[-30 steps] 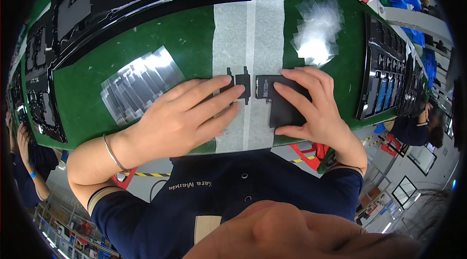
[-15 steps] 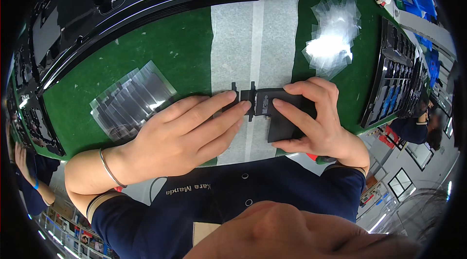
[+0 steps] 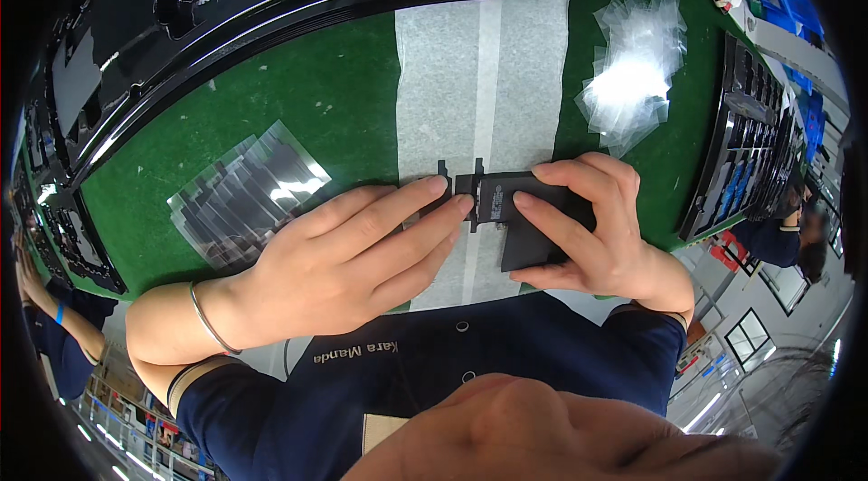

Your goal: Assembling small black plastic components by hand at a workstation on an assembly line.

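A flat black battery pack (image 3: 532,241) with small pale print lies on the white strip in front of me. My right hand (image 3: 592,228) grips its right part, with the thumb at the near edge and two fingers on the top and far edge. Narrow black tabs (image 3: 479,169) stick out at the pack's middle. My left hand (image 3: 362,241) presses its index and middle fingertips on the black section left of those tabs. The left thumb is hidden beneath the palm, as is whatever part of the pack extends under those fingers.
Overlapping clear film pieces (image 3: 249,196) lie left of my hands. Another clear film pile (image 3: 633,74) glares at the far right. Glossy black trays (image 3: 298,6) stack along the far left; more black trays (image 3: 737,137) stand right. A white paper strip (image 3: 438,74) crosses the green table (image 3: 348,101).
The whole view has shifted a little, so everything appears slightly further right and lower. Both hands keep nearly the same hold on the battery pack.
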Demonstrator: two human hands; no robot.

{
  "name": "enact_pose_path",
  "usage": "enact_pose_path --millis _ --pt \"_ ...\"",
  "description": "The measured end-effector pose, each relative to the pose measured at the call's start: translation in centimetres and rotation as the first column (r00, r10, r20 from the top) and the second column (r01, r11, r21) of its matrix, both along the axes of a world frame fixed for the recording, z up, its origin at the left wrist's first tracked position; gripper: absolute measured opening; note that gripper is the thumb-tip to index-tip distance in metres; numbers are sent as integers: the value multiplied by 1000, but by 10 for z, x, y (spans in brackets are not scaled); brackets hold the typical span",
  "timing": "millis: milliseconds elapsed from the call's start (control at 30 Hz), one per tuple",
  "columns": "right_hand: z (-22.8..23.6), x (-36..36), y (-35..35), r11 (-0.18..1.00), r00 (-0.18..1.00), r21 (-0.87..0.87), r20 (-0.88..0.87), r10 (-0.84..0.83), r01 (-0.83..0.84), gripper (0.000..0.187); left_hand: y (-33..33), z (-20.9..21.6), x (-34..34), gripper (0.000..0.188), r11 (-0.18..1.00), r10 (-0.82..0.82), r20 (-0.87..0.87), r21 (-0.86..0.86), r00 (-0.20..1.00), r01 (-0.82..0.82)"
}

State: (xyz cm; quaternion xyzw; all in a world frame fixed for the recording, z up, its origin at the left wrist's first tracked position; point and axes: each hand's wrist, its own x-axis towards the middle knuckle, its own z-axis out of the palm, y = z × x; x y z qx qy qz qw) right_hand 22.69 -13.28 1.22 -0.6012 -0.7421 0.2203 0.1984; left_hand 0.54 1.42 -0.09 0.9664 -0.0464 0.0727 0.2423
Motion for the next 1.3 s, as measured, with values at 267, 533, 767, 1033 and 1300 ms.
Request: enact_pose_path --millis 267,533,767,1033,1300 --pt "0 -1 -1 1000 1000 -3 16 -4 4 57 0 0 0 31 1000 2 -5 -16 1000 -2" --pt "-1 -1 -1 1000 1000 1 28 -2 2 55 1 1 -1 31 1000 -1 -9 -15 1000 1" --pt "0 -1 0 1000 1000 -1 27 -1 1 54 1 0 -1 30 1000 9 0 -14 1000 -9" --pt "-1 -1 -2 1000 1000 2 28 4 -4 54 -2 0 -2 29 1000 12 -8 -17 1000 -12" --pt "-1 -1 -1 1000 999 -3 37 8 -8 55 0 -1 -1 29 1000 15 -4 -27 1000 -15"
